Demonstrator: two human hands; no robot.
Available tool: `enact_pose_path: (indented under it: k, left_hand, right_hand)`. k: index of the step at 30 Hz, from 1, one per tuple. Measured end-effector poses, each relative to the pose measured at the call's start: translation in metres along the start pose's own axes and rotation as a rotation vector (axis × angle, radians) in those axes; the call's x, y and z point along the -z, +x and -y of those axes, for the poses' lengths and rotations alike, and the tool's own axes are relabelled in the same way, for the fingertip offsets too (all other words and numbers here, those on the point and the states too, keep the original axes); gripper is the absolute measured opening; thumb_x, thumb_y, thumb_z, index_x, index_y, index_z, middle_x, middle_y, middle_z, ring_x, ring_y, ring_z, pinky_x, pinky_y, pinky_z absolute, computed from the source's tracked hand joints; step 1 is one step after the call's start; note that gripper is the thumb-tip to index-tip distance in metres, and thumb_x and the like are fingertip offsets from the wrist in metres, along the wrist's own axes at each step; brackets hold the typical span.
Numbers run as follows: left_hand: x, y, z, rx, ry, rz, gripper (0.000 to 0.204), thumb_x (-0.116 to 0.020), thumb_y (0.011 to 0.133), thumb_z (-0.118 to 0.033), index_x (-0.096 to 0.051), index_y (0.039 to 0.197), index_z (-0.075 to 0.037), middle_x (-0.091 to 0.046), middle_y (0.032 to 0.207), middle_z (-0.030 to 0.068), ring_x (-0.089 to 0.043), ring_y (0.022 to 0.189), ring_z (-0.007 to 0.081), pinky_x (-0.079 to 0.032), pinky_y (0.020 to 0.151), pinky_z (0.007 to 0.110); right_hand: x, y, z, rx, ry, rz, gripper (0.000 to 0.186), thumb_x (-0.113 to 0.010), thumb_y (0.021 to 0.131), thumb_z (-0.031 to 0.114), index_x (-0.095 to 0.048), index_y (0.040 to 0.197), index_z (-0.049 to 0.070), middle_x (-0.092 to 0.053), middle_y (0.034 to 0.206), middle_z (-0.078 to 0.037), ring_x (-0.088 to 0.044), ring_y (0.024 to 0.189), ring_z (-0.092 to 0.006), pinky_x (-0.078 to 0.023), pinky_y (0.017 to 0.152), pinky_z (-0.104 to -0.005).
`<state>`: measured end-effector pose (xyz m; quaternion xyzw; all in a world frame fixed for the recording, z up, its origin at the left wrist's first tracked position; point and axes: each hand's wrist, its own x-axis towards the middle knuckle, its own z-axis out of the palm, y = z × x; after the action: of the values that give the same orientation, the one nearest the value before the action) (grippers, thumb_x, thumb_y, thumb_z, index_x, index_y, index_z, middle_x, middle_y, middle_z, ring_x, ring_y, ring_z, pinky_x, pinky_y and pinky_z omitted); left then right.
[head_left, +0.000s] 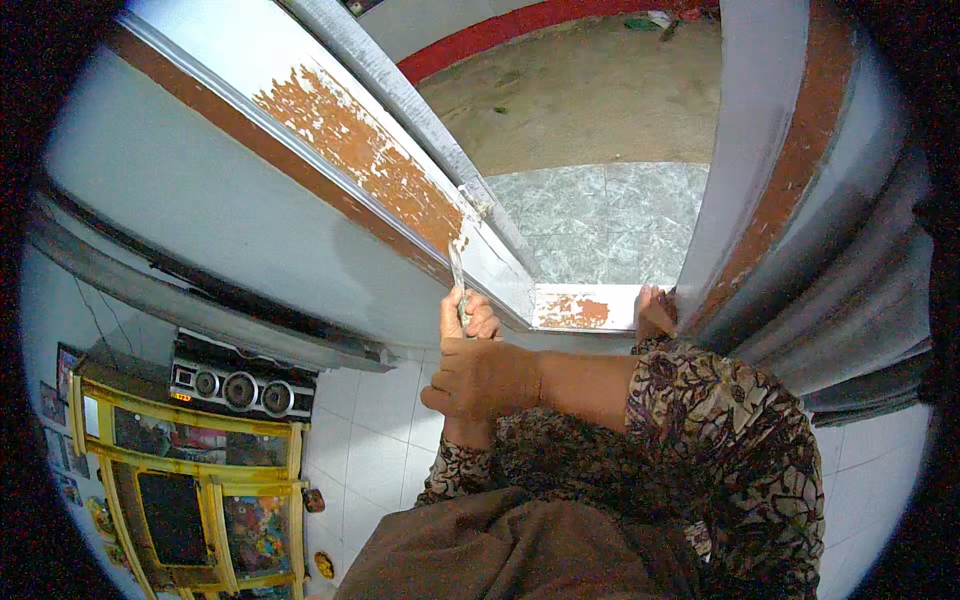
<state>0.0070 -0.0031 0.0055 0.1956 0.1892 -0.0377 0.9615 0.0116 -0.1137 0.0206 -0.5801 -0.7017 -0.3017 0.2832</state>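
Both my hands are together near the middle, beside the lower part of a white door frame [500, 265]. My left hand [480, 318] is closed around a narrow, pale, flat tool [458, 272], perhaps a scraper; its kind is unclear. The tool points up and its tip is at the frame's face, by the lower end of a patch of brown peeled paint [370, 160]. My right hand [480, 378] comes across from the right and wraps around my left wrist, hiding part of it.
A bare foot [655, 312] rests by the white sill [570, 306], which also has brown patches. Beyond lie grey tiles [605, 220] and sandy ground [590, 100]. Grey curtains [840, 300] hang at the right. A yellow cabinet [205, 475] and a speaker unit [240, 385] are at lower left.
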Motion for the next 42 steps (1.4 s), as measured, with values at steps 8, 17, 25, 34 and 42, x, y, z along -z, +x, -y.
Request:
enact_pose_path:
  k: [8, 17, 25, 34, 42]
  left_hand:
    - [-0.014, 0.013, 0.026, -0.242, 0.006, 0.175, 0.016, -0.041, 0.102, -0.021, -0.045, 0.095, -0.007, -0.039, 0.072, 0.0003, -0.038, 0.060, 0.0082, -0.037, 0.053, 0.022]
    - [-0.004, 0.013, 0.009, -0.056, -0.155, 0.070, 0.029, -0.054, 0.097, -0.032, -0.045, 0.081, -0.010, -0.042, 0.067, -0.0029, -0.039, 0.047, 0.0071, -0.036, 0.044, 0.024]
    - [0.000, 0.018, 0.007, -0.006, -0.181, 0.085, 0.029, -0.057, 0.095, -0.031, -0.046, 0.082, -0.008, -0.041, 0.061, -0.0031, -0.039, 0.046, 0.0073, -0.037, 0.046, 0.024]
    - [-0.009, 0.032, 0.019, -0.108, -0.215, 0.114, 0.025, -0.051, 0.099, -0.029, -0.046, 0.087, -0.008, -0.040, 0.071, -0.0028, -0.036, 0.053, 0.0075, -0.035, 0.047, 0.024]
    - [-0.001, 0.008, 0.008, -0.047, -0.140, 0.143, 0.027, -0.053, 0.098, -0.030, -0.045, 0.086, -0.007, -0.040, 0.068, -0.0019, -0.038, 0.053, 0.0080, -0.036, 0.048, 0.023]
  right_hand:
    - [-0.008, -0.002, -0.029, -0.136, 0.000, 0.088, 0.009, -0.059, 0.073, 0.019, -0.053, 0.074, 0.012, -0.053, 0.065, 0.000, -0.057, 0.065, -0.0185, -0.045, 0.065, -0.0317]
    - [0.005, 0.007, 0.002, -0.334, -0.296, 0.273, 0.009, -0.060, 0.073, 0.019, -0.053, 0.073, 0.012, -0.053, 0.065, 0.001, -0.058, 0.066, -0.0180, -0.044, 0.066, -0.0309]
    - [-0.012, 0.000, -0.010, -0.268, 0.005, 0.216, 0.011, -0.060, 0.074, 0.020, -0.051, 0.075, 0.014, -0.053, 0.065, 0.002, -0.058, 0.066, -0.0158, -0.044, 0.071, -0.0287]
    - [0.004, -0.003, -0.031, -0.127, -0.018, 0.095, 0.011, -0.061, 0.073, 0.019, -0.052, 0.076, 0.013, -0.053, 0.065, 0.002, -0.059, 0.065, -0.0168, -0.044, 0.071, -0.0308]
    - [0.001, -0.001, -0.008, -0.018, -0.017, 0.078, 0.011, -0.061, 0.073, 0.019, -0.052, 0.075, 0.013, -0.053, 0.064, 0.001, -0.059, 0.064, -0.0184, -0.045, 0.070, -0.0315]
